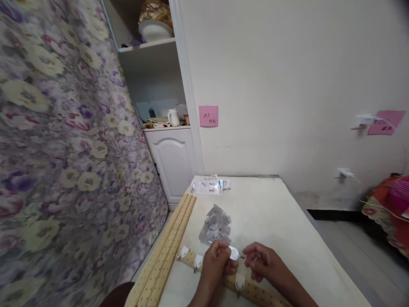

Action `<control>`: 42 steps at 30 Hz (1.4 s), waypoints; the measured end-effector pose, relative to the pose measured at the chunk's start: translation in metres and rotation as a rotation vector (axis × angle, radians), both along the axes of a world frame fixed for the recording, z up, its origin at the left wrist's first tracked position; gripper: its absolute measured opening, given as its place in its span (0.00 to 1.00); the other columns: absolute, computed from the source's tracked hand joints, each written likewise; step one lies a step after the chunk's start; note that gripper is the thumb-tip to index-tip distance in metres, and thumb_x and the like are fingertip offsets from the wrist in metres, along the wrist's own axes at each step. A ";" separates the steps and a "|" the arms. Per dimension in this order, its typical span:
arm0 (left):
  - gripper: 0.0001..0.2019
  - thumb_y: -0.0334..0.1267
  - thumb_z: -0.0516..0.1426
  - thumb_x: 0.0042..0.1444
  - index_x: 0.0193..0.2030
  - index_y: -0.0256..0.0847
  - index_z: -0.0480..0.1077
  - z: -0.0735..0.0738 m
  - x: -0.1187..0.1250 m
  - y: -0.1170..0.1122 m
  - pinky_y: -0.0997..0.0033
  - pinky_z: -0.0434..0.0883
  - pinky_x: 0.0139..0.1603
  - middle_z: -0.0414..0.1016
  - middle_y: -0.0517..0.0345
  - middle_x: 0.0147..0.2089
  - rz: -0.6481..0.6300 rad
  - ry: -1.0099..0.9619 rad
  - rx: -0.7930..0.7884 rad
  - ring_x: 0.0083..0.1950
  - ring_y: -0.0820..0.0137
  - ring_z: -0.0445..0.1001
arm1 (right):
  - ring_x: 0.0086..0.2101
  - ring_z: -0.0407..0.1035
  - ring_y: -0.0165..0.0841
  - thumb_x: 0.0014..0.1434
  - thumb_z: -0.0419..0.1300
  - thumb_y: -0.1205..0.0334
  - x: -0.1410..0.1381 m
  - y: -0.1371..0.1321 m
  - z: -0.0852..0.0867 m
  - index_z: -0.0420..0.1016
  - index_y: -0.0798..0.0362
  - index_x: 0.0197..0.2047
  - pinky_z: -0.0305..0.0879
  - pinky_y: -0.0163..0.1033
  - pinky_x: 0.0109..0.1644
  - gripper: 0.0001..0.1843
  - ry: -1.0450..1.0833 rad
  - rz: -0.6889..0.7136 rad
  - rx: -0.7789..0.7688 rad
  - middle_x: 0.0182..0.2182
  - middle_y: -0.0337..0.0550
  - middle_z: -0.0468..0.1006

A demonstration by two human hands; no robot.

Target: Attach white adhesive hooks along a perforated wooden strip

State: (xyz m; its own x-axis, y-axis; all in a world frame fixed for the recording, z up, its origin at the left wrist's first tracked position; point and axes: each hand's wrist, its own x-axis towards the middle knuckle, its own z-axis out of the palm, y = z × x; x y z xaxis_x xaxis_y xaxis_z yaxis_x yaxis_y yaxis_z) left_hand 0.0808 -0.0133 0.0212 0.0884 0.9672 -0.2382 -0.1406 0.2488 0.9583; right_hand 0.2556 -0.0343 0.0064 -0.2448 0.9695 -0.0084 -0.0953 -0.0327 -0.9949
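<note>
My left hand point(219, 258) pinches a small white hook point(234, 253) with a rounded plate and a short metal end pointing right. My right hand point(263, 262) is just to the right of that metal end, its fingers curled but apart, with nothing visible between them. Below both hands lies a wooden strip point(255, 291) with rows of holes, partly covered by my left hand. White-backed metal hooks sit along it: one point(240, 283) under my right hand, one point(198, 261) left of my left hand, another point(184, 252) near the strip's far end.
Beyond my hands lies a pile of small clear packets point(216, 226) on the white table point(262, 209). Several perforated wooden strips point(166, 251) run along the left edge. Flat packaging point(207, 186) rests at the back. A floral curtain point(79, 170) hangs at left.
</note>
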 end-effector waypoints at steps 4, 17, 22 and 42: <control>0.16 0.44 0.59 0.45 0.40 0.41 0.64 0.003 0.004 -0.006 0.74 0.70 0.28 0.72 0.67 0.26 0.016 -0.020 -0.027 0.27 0.73 0.75 | 0.26 0.67 0.26 0.44 0.64 0.67 -0.002 -0.005 0.003 0.71 0.52 0.44 0.63 0.33 0.32 0.20 -0.014 -0.017 0.039 0.34 0.37 0.73; 0.13 0.42 0.55 0.50 0.39 0.38 0.70 -0.003 0.014 -0.012 0.75 0.67 0.26 0.71 0.64 0.22 -0.169 0.118 0.083 0.23 0.75 0.70 | 0.26 0.68 0.27 0.54 0.61 0.54 0.033 -0.010 -0.003 0.71 0.54 0.38 0.61 0.33 0.29 0.13 -0.059 -0.042 0.015 0.30 0.39 0.75; 0.13 0.40 0.53 0.50 0.39 0.37 0.72 0.011 0.027 -0.013 0.75 0.64 0.25 0.68 0.65 0.20 -0.267 0.253 0.178 0.21 0.75 0.67 | 0.22 0.64 0.24 0.52 0.62 0.53 0.043 -0.017 -0.010 0.71 0.54 0.36 0.56 0.30 0.24 0.13 -0.103 -0.135 -0.010 0.25 0.36 0.73; 0.11 0.36 0.53 0.51 0.35 0.40 0.76 -0.003 0.030 -0.012 0.75 0.65 0.26 0.71 0.60 0.33 -0.299 0.344 0.318 0.25 0.76 0.67 | 0.16 0.56 0.22 0.50 0.62 0.48 0.006 -0.014 -0.019 0.65 0.53 0.27 0.52 0.29 0.21 0.17 -0.021 -0.087 -0.039 0.16 0.28 0.63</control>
